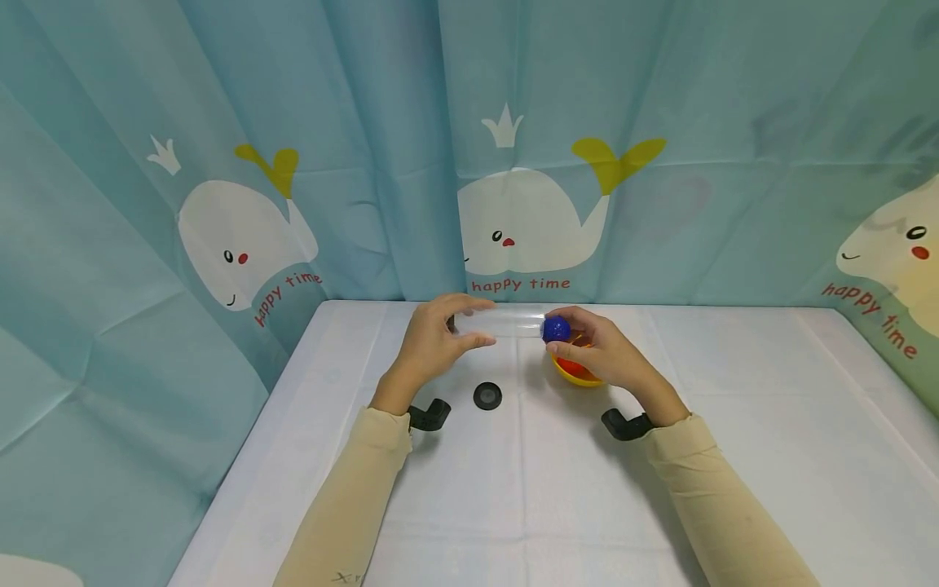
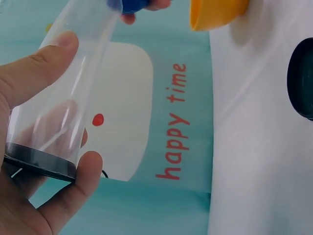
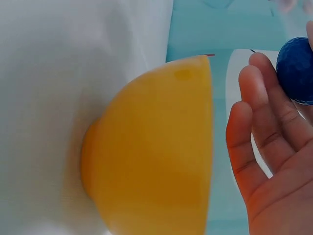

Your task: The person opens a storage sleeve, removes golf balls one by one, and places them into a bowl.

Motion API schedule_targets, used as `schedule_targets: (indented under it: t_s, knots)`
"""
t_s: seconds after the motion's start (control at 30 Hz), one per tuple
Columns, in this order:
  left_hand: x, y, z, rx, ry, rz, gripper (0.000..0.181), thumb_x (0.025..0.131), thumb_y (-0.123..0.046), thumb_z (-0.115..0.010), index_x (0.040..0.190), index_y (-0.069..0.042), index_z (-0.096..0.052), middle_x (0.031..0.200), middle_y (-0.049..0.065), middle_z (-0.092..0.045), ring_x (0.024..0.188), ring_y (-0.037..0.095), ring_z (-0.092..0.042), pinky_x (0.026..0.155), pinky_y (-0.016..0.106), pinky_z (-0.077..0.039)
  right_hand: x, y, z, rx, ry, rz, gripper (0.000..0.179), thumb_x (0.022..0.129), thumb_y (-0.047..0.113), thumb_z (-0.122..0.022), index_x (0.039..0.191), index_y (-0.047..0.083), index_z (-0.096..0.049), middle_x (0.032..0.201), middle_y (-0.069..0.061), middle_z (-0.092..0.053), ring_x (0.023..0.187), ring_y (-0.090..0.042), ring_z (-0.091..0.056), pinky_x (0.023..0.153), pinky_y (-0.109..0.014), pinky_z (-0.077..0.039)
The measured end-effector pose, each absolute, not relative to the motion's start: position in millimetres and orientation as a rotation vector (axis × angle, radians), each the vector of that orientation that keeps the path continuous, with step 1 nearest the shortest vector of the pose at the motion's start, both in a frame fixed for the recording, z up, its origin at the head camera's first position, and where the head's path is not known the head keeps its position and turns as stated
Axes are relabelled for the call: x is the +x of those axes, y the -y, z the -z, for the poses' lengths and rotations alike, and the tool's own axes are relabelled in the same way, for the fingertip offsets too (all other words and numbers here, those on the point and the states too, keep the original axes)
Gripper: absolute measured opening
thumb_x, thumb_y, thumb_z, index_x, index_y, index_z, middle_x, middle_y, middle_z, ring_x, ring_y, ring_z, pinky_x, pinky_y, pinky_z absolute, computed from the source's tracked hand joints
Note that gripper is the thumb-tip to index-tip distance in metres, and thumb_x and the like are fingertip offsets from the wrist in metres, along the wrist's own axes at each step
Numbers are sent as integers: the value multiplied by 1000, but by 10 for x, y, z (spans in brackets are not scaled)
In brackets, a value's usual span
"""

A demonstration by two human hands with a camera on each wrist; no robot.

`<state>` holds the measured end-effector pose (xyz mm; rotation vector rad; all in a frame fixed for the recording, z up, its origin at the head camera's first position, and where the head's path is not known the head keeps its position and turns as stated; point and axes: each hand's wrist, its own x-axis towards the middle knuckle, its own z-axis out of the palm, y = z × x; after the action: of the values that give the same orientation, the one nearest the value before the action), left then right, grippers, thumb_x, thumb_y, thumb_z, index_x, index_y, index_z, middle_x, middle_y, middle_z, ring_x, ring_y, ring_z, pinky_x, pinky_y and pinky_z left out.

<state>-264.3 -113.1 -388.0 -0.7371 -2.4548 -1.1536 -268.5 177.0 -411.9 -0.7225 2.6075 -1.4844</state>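
A clear plastic tube (image 1: 513, 320) with a black cap (image 2: 41, 162) on its left end lies nearly level in the head view. My left hand (image 1: 429, 338) grips it near the capped end, thumb and fingers around the wall. At the other end, my right hand (image 1: 603, 349) pinches a dark blue ball (image 1: 556, 328) between thumb and fingers, right at the tube's mouth. In the right wrist view the ball (image 3: 296, 71) shows a dimpled surface. Below the right hand stands a yellow bowl (image 3: 156, 147) with orange-red contents (image 1: 572, 367), partly hidden by the hand.
A round black cap (image 1: 487, 396) lies on the white tabletop (image 1: 469, 505), between the forearms and in front of the tube. Behind the table hangs a blue-green curtain (image 1: 389, 204) printed with whales. Black wrist mounts (image 1: 429, 415) stick out from both wrists.
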Motion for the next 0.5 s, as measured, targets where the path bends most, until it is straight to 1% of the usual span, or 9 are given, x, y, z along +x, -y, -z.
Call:
schedule_targets:
  t_s: [0.07, 0.23, 0.37, 0.5]
  knots:
    - [-2644, 1137, 3882, -741, 2433, 1188, 46, 76, -26, -91, 119, -21, -77, 114, -4, -74, 85, 15, -59, 66, 28, -50, -2694, -1777, 4130, -723, -2616, 1465, 46, 97, 22, -73, 137, 4, -59, 118, -12, -70, 102, -25, -66, 93, -33, -54]
    - [-2658, 1158, 3884, -740, 2420, 1199, 46, 76, -27, -91, 119, -21, -77, 113, -3, -74, 81, 14, -57, 65, 28, -48, -2696, -1814, 4144, -705, -2649, 1444, 49, 96, 25, -74, 138, 5, -58, 119, -12, -71, 103, -25, -67, 93, -33, -54]
    - [-2663, 1172, 3879, -737, 2423, 1198, 46, 76, -27, -91, 119, -20, -77, 114, 1, -75, 83, 15, -58, 66, 28, -48, -2695, -1849, 4139, -685, -2671, 1452, 48, 95, 26, -76, 136, 10, -60, 119, -11, -71, 104, -24, -67, 93, -31, -54]
    - [-2655, 1181, 3878, -713, 2440, 1195, 46, 76, -27, -91, 119, -21, -76, 114, 0, -75, 90, 15, -60, 69, 29, -48, -2714, -1870, 4133, -678, -2697, 1442, 47, 94, 28, -77, 135, 11, -61, 118, -10, -72, 103, -25, -67, 90, -25, -54]
